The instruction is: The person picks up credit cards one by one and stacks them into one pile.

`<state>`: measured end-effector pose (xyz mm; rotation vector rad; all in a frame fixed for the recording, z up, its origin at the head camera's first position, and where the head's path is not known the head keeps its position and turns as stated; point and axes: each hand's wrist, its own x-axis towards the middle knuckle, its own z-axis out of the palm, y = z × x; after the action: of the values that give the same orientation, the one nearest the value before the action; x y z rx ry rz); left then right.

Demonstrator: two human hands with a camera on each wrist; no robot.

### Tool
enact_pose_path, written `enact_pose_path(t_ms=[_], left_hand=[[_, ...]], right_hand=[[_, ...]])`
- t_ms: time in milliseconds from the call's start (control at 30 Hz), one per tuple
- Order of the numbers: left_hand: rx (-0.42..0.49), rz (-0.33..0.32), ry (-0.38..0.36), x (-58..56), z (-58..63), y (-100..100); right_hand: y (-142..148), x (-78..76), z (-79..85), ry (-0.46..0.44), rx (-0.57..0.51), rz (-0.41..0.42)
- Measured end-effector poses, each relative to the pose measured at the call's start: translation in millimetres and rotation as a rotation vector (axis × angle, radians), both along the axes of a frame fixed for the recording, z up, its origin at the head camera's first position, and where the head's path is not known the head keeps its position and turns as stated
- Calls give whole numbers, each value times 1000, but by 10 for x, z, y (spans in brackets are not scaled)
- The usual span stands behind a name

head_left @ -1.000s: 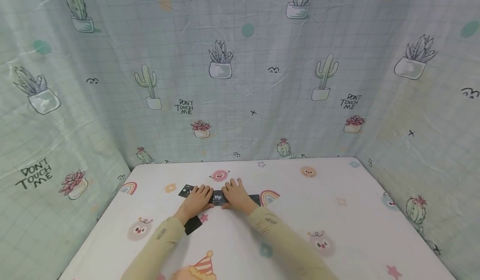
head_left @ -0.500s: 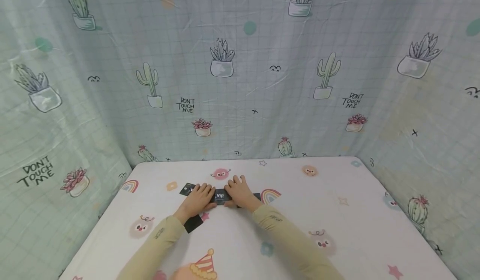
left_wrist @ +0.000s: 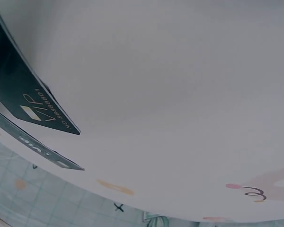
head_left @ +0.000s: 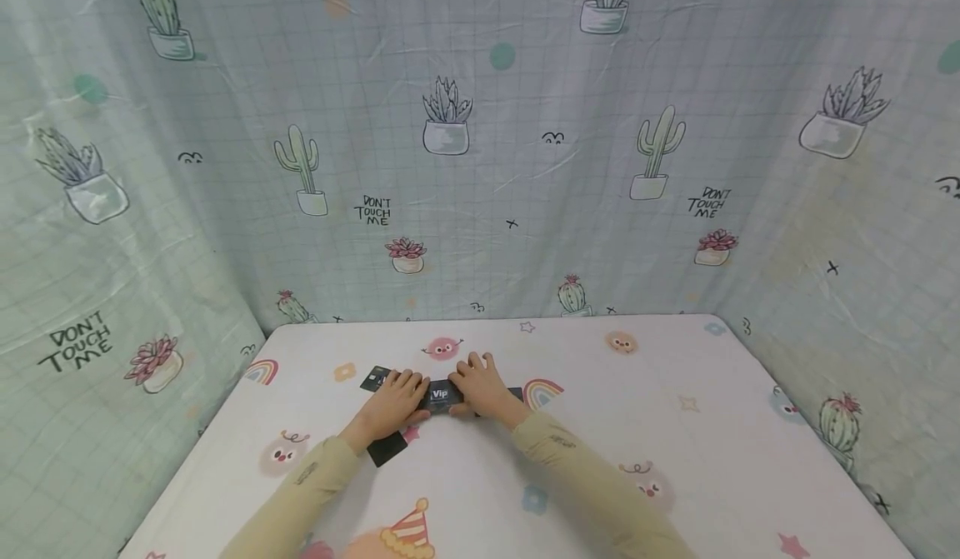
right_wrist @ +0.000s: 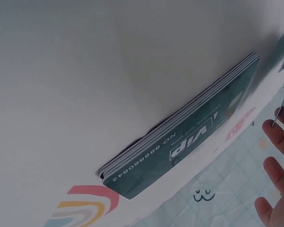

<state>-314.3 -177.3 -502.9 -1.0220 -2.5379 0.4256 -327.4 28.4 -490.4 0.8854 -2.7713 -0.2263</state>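
Both hands hold a dark card marked "Vip" (head_left: 440,394) between them near the back of the white table. My left hand (head_left: 395,401) grips its left end, and my right hand (head_left: 480,386) pinches the right end, thumb along the near edge. In the right wrist view, the fingers (right_wrist: 277,137) show with a thin card edge between them. Under my left wrist lies a dark card (head_left: 387,449); another dark card (head_left: 374,378) lies past the left fingers. Partly hidden behind my right hand is a stack of cards (right_wrist: 180,142), its top one printed "Vip".
The table (head_left: 585,442) carries printed faces, stars and a rainbow (head_left: 542,393) beside the stack. A cactus-print curtain (head_left: 495,167) hangs behind the table and along both sides.
The right hand has shifted very slightly to the right at its end of the card. The left hand keeps its hold, and the cards on the table lie as before.
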Motion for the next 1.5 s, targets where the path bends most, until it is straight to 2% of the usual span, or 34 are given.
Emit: enact_pose_path(t_ms=[133,600,1033,1267,1500], left_hand=[[-3,-12,24,29,-3,-5],[52,-39,28,130,-42,11],[172,-61,45,297,-34,159],[217,-21,60,352,-21,256],[296,-31,19,384,-4,330]], right_hand=[[8,39,17,6,-1,0],[63,184,93,-24,-40,0],[225,347,76,-69,-259,13],[323,388,72,-74,-315,-9],[412,432,78,-46,-327,-8]])
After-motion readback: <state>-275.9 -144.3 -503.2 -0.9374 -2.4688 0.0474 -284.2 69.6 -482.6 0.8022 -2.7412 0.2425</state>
